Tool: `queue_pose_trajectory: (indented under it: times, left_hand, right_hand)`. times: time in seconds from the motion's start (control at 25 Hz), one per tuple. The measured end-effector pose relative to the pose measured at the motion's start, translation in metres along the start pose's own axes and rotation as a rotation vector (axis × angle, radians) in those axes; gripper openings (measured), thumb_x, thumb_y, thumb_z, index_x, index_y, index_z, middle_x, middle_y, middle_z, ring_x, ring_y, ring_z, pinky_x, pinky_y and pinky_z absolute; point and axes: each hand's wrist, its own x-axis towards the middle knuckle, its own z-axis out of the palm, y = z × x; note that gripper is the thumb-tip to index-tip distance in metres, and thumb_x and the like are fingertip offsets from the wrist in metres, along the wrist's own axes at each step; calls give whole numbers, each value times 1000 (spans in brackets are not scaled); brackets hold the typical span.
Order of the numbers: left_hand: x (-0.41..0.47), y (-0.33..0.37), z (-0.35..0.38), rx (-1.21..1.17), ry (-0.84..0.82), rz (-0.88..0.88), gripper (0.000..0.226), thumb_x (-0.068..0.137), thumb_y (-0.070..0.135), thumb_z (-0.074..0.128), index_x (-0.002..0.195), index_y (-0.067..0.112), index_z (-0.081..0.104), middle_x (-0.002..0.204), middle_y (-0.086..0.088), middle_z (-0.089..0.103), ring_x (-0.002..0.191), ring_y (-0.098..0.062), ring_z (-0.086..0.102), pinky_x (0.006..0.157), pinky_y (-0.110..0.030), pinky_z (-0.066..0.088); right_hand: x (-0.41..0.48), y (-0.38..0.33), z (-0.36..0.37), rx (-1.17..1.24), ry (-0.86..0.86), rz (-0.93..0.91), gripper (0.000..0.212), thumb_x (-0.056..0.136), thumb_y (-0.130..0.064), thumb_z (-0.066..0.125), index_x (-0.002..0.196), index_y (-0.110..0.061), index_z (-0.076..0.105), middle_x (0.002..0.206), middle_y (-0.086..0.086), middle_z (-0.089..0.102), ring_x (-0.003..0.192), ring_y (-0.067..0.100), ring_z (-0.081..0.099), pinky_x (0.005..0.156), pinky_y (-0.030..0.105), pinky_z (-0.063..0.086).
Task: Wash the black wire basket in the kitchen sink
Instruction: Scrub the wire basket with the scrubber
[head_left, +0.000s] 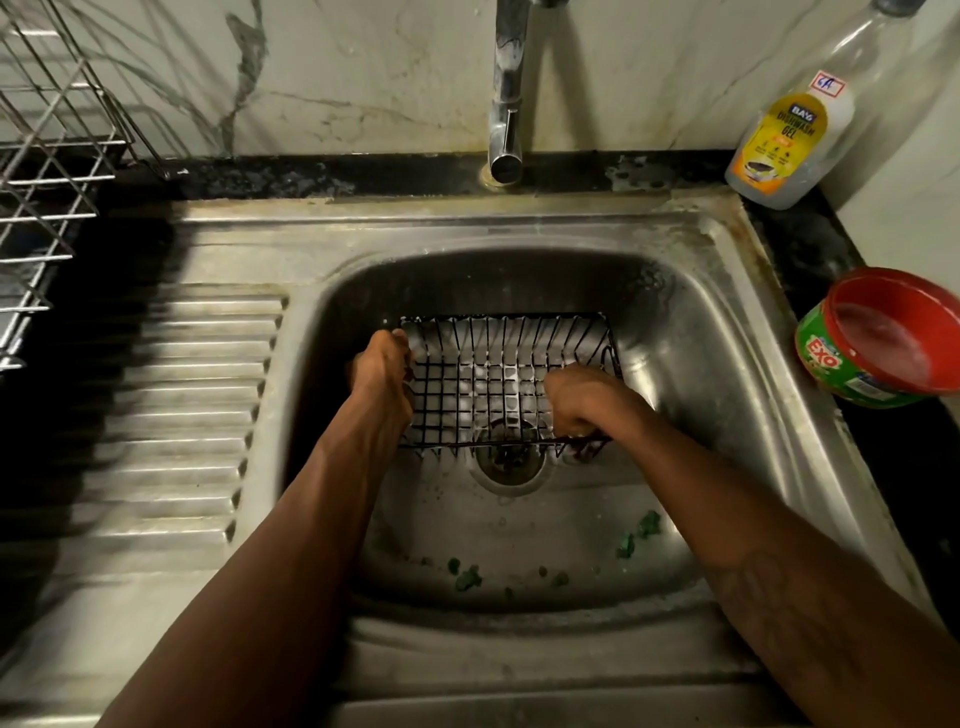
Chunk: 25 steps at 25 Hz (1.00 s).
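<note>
The black wire basket (483, 374) lies in the steel sink (691, 364), over the drain, with soap foam clinging to its wires. My left hand (382, 371) grips the basket's left rim. Inside the basket at its near right corner, my right hand (582, 400) is curled against the wires; whatever it may hold is hidden under the fingers. The tap (506, 93) stands above the basin and no water runs from it.
Green scraps (636, 535) lie on the sink floor near me. A dishwash gel bottle (795, 130) and a red-rimmed soap tub (883, 338) stand on the right counter. The ribbed drainboard (171, 415) and a steel wire rack (47, 171) are on the left.
</note>
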Motion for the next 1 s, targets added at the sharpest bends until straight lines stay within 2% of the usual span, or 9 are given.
queue_pose_trajectory:
  times: [0.16,0.28,0.36,0.44,0.6,0.68,0.8,0.88,1.0]
  left_hand:
    - [-5,-9,7,19,-31,-28,24,90,22,49,68,22,58,63,3,49,47,-10,32,44,-24,25]
    - [-6,-14,14,-22,-51,-44,22,91,23,54,71,15,62,59,0,50,43,-14,39,44,-21,30]
    - [-5,-13,13,-38,-50,-47,23,92,22,54,73,14,63,56,0,50,36,-11,39,41,-18,31]
    - [-7,-11,10,-4,-32,-45,21,93,23,52,76,16,63,53,4,47,36,-8,31,39,-19,26]
    - [-10,-7,7,-7,-13,-35,21,93,21,50,76,19,63,53,6,50,39,-8,27,37,-19,22]
    - [-12,-8,10,-5,-29,-49,19,94,24,52,84,15,64,46,7,46,34,-7,29,35,-16,22]
    - [-18,-14,16,-28,-85,-72,18,95,26,54,86,12,63,36,8,44,24,-8,35,33,-12,28]
    - [-23,-16,19,-30,-88,-75,20,94,23,56,80,10,63,40,4,49,27,-10,41,35,-12,32]
    - [-29,-15,22,-87,-88,-76,19,94,18,55,80,10,63,67,-5,59,52,-18,53,46,-20,45]
  right_hand:
    - [9,-32,-4,389,-70,-125,25,91,-13,69,116,-11,69,116,5,69,103,20,65,86,32,54]
    - [7,-69,0,568,32,-249,18,88,-8,72,106,-10,72,109,5,71,103,20,66,88,32,54]
    - [5,-68,1,553,30,-290,18,89,-5,71,106,-10,73,110,3,72,101,17,65,90,30,53]
    - [2,-44,-3,478,-20,-243,20,90,-2,67,107,-13,68,114,2,69,103,15,63,94,30,52]
    - [-8,-3,-7,421,-17,-207,18,91,-3,65,87,-18,58,103,3,67,103,22,68,92,35,56]
    - [-11,-18,-10,339,-26,-291,9,92,-5,63,96,-13,65,105,4,65,104,23,65,89,35,56]
    - [-9,-56,-12,413,-14,-382,15,91,-8,68,106,-10,66,105,1,64,91,15,61,73,26,52]
    - [-4,-71,-4,470,75,-416,14,90,-14,71,101,-12,65,99,2,65,87,17,62,73,30,54]
    - [8,-67,9,572,242,-384,14,83,-10,77,82,-17,66,83,-4,64,74,10,62,72,27,55]
